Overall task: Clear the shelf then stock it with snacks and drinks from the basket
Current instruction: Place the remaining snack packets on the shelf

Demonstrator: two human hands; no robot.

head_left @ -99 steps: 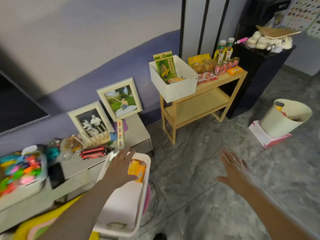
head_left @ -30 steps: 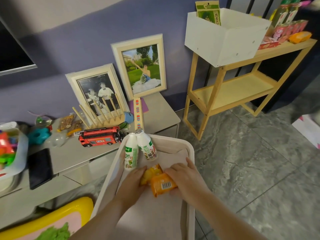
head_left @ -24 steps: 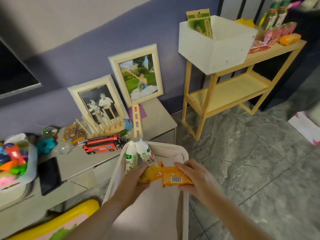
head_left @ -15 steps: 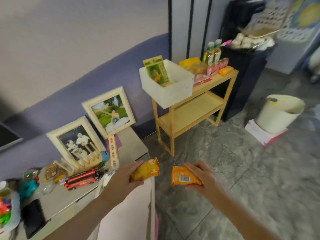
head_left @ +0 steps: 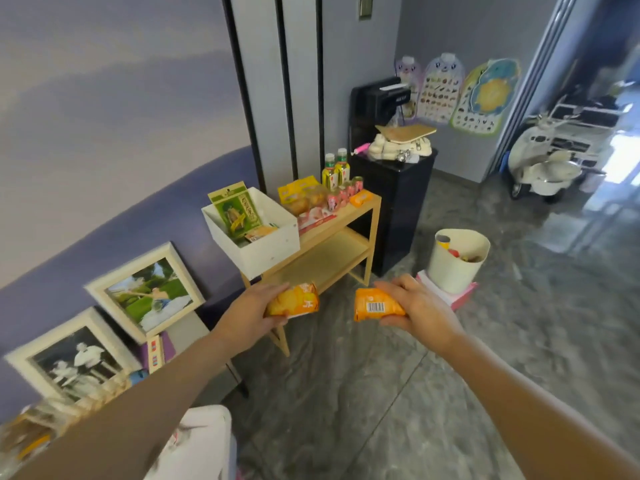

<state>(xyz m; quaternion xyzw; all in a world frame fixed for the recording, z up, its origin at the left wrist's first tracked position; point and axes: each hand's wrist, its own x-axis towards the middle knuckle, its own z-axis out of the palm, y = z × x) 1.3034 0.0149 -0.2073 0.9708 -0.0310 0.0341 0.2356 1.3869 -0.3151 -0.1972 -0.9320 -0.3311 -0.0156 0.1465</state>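
My left hand (head_left: 247,318) grips a yellow-orange snack packet (head_left: 294,301). My right hand (head_left: 417,311) grips an orange snack packet (head_left: 375,304) with its barcode facing me. Both hands are held out over the floor in front of the wooden shelf (head_left: 346,216). The shelf's top board carries a white box (head_left: 263,245) with a green packet in it, yellow snack bags (head_left: 299,194), two green-capped bottles (head_left: 336,169), small pink cans and an orange packet (head_left: 361,198). Its lower board (head_left: 325,259) is bare. The white basket (head_left: 197,441) sits at the bottom edge, under my left forearm.
Two framed photos (head_left: 145,292) lean on the purple wall above a low grey cabinet at left. A black cabinet (head_left: 398,202) stands right of the shelf. A cream bin (head_left: 457,259) rests on a pink box on the grey floor. A white scooter (head_left: 543,164) is far right.
Both hands lifted the two packets out of the basket, pulled them apart and carried them toward the shelf. The view rose from the basket to the shelf and room.
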